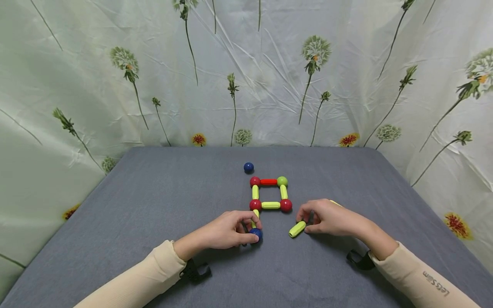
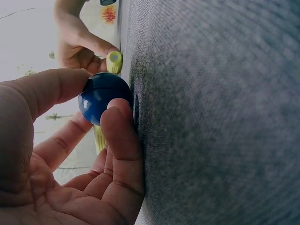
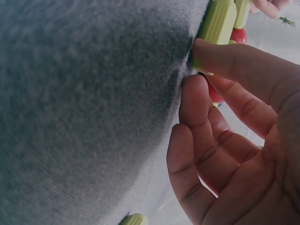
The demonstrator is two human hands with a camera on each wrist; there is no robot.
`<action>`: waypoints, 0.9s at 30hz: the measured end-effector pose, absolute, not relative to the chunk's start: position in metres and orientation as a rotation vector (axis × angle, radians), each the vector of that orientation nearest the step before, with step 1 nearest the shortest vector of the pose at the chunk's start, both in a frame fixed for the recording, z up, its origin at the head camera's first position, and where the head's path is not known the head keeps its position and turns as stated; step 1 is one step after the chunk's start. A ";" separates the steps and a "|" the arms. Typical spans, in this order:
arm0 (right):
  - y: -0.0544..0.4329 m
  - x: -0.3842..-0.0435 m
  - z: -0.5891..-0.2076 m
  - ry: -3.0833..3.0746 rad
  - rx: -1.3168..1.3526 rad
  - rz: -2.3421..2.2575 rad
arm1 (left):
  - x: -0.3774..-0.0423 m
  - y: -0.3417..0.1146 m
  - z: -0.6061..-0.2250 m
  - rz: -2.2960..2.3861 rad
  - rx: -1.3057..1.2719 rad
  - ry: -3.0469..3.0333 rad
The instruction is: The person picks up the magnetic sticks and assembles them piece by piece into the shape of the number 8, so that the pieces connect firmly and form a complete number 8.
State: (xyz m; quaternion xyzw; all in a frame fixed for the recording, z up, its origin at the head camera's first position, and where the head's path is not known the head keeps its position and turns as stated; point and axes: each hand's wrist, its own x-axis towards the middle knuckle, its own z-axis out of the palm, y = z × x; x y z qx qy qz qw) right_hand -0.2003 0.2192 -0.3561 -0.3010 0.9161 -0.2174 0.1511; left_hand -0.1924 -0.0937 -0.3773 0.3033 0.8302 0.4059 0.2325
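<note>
My left hand (image 1: 227,231) pinches a blue ball (image 2: 103,96) between thumb and fingers, low over the grey cloth. A yellow-green rod (image 1: 256,219) runs from that ball up to a red ball (image 1: 255,205), the near left corner of a square. Its other corners are two more red balls and a green ball (image 1: 282,181). One side is a red rod (image 1: 268,182); the others are yellow-green. To the right, my right hand (image 1: 333,218) holds a loose yellow-green ribbed rod (image 1: 297,229) by one end between thumb and fingers, at the cloth.
Beyond the square lies a second blue ball (image 1: 248,167). Another yellow-green rod (image 1: 336,202) shows partly behind my right hand. Grey cloth (image 1: 161,192) covers the table, and a flower-printed curtain (image 1: 161,77) hangs behind it.
</note>
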 end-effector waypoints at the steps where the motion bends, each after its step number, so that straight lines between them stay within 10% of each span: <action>1: 0.219 -0.200 -0.357 2.628 -0.864 -0.630 | -0.192 -0.094 -0.377 1.118 0.833 2.279; 27: 0.207 -0.190 -0.361 2.524 -0.896 -0.771 | -0.194 -0.094 -0.379 1.110 0.826 2.283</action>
